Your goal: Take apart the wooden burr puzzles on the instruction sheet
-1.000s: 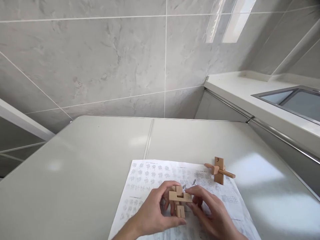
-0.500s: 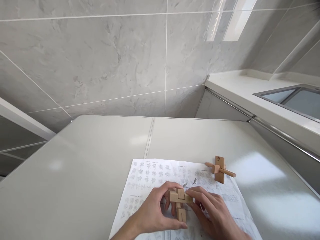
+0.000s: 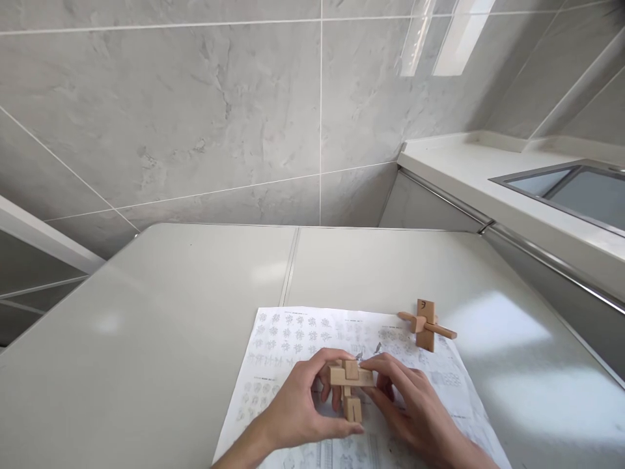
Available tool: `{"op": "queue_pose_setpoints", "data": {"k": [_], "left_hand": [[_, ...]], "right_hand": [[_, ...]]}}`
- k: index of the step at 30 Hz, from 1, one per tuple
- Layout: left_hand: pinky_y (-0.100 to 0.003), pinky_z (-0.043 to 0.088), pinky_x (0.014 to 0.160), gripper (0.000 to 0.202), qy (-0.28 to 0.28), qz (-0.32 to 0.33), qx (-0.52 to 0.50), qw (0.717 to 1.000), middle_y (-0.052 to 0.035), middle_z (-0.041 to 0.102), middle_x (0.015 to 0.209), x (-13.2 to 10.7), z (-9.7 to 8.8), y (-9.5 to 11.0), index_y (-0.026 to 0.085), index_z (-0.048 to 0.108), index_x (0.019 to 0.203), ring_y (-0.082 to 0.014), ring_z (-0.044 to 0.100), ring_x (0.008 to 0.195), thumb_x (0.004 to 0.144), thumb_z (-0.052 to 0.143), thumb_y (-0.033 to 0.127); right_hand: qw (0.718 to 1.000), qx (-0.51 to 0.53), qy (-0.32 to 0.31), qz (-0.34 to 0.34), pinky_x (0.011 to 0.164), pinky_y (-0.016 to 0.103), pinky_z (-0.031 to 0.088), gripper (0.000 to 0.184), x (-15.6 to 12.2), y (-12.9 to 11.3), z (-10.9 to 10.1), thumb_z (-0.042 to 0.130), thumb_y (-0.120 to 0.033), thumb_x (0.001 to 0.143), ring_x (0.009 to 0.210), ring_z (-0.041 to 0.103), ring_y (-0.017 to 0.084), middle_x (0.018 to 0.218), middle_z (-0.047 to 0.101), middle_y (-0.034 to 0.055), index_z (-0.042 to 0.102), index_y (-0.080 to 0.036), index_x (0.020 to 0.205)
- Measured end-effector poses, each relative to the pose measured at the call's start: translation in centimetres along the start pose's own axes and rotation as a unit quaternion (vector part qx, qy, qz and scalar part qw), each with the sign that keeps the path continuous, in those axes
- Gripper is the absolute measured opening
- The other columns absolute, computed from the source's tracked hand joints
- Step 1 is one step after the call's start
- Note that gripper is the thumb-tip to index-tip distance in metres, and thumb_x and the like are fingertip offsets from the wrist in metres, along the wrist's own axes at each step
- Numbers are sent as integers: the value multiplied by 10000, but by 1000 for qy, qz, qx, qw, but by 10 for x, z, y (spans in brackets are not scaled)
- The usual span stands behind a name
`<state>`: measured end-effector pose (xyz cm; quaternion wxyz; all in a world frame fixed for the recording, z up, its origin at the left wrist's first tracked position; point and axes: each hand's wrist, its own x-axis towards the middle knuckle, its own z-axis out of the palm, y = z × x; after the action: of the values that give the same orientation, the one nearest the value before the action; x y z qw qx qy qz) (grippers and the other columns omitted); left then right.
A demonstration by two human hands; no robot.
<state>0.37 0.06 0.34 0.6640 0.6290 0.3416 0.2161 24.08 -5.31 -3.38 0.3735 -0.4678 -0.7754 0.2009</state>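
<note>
Between my two hands is a light wooden interlocking puzzle point(image 3: 352, 373), made of notched blocks fitted crosswise. My left hand point(image 3: 305, 404) grips it from the left, thumb under the lower block and index finger at the top. My right hand point(image 3: 407, 404) pinches the right end of its crosswise bar with thumb and fingers. The lower block carries a short dark mark. Under the hands lies a printed paper sheet point(image 3: 288, 348) with rows of small puzzle drawings. Parts of the puzzle are hidden behind my fingers.
A second, darker wooden puzzle point(image 3: 426, 326) rests at the sheet's upper right edge, a flat piece crossed by sticks. The pale table point(image 3: 195, 312) meets a grey tiled wall point(image 3: 195, 117). At the right stands a white counter point(image 3: 449, 163) with a sink point(image 3: 581, 192).
The puzzle's crosswise bar now sits straighter, its right part level with the left. Both hands keep their hold. The whole view has shifted slightly.
</note>
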Motion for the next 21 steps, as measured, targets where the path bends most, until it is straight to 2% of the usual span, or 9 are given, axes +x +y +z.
{"op": "queue_pose_setpoints", "data": {"k": [2, 5, 8, 10, 12, 15, 17, 21], "left_hand": [[-278, 511, 720, 694, 32, -11, -9, 999, -7, 708, 1008, -1, 0, 0, 291, 642, 1332, -154, 627, 787, 747, 1009, 363], [-297, 532, 763, 755, 113, -30, -41, 992, -41, 737, 1062, 0, -2, 0, 277, 593, 1389, -183, 656, 851, 764, 1000, 397], [-328, 544, 836, 779, 184, -29, -81, 979, -61, 748, 1080, 2, -4, 2, 256, 557, 1416, -203, 673, 907, 792, 979, 454], [-347, 546, 871, 792, 212, -24, -104, 971, -64, 748, 1078, 4, -5, 3, 248, 545, 1425, -209, 677, 921, 800, 967, 488], [-346, 540, 869, 805, 221, -25, -110, 969, -44, 737, 1018, 5, -6, 3, 247, 542, 1428, -204, 668, 902, 794, 969, 500], [-328, 526, 863, 796, 206, -28, -98, 973, -9, 704, 928, 5, -6, -1, 250, 551, 1423, -187, 647, 867, 791, 979, 475], [-310, 521, 842, 785, 196, -27, -90, 976, 6, 680, 895, 5, -5, -3, 258, 554, 1427, -176, 634, 845, 796, 981, 447], [-281, 519, 766, 777, 186, -27, -83, 979, 24, 636, 865, 4, -4, -5, 270, 557, 1430, -162, 602, 796, 798, 979, 430]], "right_hand": [[1000, 8, 0, 15, 546, 261, 554, 245, 0, 2, 1, 496, -190, 1104, 589, 672, 149, 913, 715, 5, 523, -264, 1336], [1000, 5, -5, 16, 590, 279, 594, 270, 1, 1, 1, 530, -210, 1098, 656, 703, 160, 1055, 747, 52, 536, -263, 1362], [999, -23, -35, -12, 722, 345, 654, 353, 1, -3, 1, 560, -185, 1071, 862, 761, 220, 1204, 734, 104, 564, -264, 1415], [997, -39, -67, -31, 813, 395, 673, 429, 0, -6, 2, 590, -156, 1044, 991, 764, 264, 1263, 714, 124, 571, -267, 1458], [994, -49, -89, -41, 849, 425, 681, 500, 0, -8, 3, 624, -130, 1015, 1032, 757, 287, 1274, 704, 132, 570, -267, 1493], [993, -58, -99, -41, 836, 437, 688, 528, -1, -8, 5, 663, -116, 993, 1025, 749, 292, 1287, 689, 140, 581, -276, 1488], [993, -59, -96, -36, 817, 425, 683, 452, -2, -7, 5, 659, -116, 990, 1015, 740, 283, 1300, 679, 137, 613, -279, 1410], [995, -57, -75, -32, 794, 408, 657, 181, 0, -5, 3, 635, -139, 999, 985, 713, 265, 1325, 665, 130, 636, -247, 1144]]}}
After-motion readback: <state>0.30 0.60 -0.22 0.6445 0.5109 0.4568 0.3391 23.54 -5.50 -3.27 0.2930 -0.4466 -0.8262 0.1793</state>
